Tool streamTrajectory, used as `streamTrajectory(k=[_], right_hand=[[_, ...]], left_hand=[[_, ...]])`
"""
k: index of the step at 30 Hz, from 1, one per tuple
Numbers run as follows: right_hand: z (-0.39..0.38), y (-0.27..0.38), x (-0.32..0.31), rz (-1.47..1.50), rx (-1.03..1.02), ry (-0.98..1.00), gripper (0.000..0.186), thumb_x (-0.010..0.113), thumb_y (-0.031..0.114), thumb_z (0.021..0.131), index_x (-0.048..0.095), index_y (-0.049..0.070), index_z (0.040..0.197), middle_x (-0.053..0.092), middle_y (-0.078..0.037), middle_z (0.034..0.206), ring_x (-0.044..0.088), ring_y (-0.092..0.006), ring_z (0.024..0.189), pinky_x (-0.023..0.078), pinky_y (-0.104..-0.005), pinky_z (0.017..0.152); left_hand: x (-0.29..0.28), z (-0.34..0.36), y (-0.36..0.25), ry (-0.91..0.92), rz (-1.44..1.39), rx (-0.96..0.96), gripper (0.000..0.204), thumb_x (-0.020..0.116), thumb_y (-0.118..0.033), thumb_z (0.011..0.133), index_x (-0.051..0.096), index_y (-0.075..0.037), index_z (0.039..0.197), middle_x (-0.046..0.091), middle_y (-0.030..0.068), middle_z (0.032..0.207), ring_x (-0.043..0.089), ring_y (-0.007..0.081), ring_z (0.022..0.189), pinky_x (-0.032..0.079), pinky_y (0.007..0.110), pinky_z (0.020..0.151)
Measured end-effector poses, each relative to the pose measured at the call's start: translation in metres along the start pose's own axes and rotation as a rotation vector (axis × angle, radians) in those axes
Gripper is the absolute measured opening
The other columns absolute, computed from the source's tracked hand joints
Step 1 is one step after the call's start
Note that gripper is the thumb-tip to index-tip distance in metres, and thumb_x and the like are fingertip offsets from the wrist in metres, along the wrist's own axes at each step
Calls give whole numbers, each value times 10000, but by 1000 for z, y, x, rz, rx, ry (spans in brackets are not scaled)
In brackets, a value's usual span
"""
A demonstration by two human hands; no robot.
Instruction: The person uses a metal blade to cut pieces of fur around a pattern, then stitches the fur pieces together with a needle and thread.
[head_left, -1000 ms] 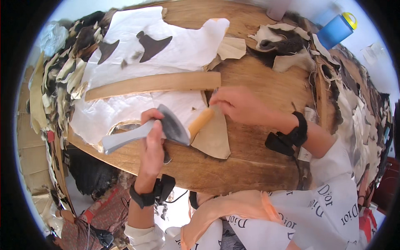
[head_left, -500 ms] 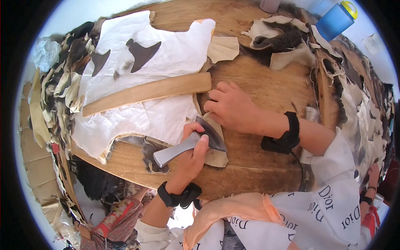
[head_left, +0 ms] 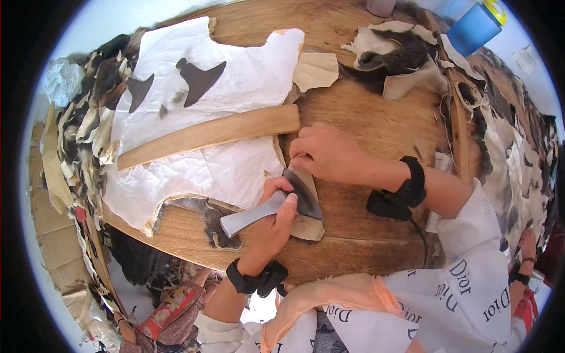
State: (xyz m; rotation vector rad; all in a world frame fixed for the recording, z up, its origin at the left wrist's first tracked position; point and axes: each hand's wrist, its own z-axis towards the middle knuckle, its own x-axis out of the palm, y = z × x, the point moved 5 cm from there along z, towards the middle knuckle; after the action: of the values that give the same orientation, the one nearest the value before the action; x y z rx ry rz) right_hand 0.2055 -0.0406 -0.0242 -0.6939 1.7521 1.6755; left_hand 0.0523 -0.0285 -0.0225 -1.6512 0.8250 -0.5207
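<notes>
My left hand (head_left: pixel 272 222) is closed around a furrier's knife with a grey handle (head_left: pixel 250 216) and a dark, fan-shaped blade (head_left: pixel 304 195). The blade lies over a narrow tan piece of hide (head_left: pixel 310 228) on the wooden board. Just beyond it, my right hand (head_left: pixel 329 154) has its fingers pinched at the hide's upper end; the fingertips are partly hidden. Left of both hands spreads a large white pattern-shaped sheet (head_left: pixel 188 182), with hide showing along its edges. A flat wooden strip (head_left: pixel 209 135) lies across it, its right end near my right hand.
Two dark fan-shaped blades (head_left: pixel 200 82) rest on the white sheet. Fur scraps (head_left: pixel 406 56) lie at the far right, near a blue bottle with a yellow lid (head_left: pixel 475 28). Piled hides flank the wooden board (head_left: pixel 371 235). Other people's arms (head_left: pixel 527 247) show at the lower edges.
My right hand has lowered slightly, its fingers more curled together. The knife in my left hand has shifted slightly right and down. The strip and sheet look almost unchanged.
</notes>
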Motion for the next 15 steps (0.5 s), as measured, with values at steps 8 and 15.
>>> streamTrajectory(k=[8,15], right_hand=[[0,1,3,231,-175,-121,75,583,57,690,627,83,744,603,-77,763,529,-292,798,433,-388,689],[-8,0,3,279,-240,-122,66,610,37,690,606,70,747,592,-57,735,509,-269,755,416,-353,672]], left_hand=[[2,3,12,10,24,-67,109,435,-177,903,399,-130,995,369,-17,836,375,45,698,441,198,553],[6,4,7,-43,-32,-113,156,475,-203,902,382,-119,996,387,11,881,461,84,773,533,254,624]])
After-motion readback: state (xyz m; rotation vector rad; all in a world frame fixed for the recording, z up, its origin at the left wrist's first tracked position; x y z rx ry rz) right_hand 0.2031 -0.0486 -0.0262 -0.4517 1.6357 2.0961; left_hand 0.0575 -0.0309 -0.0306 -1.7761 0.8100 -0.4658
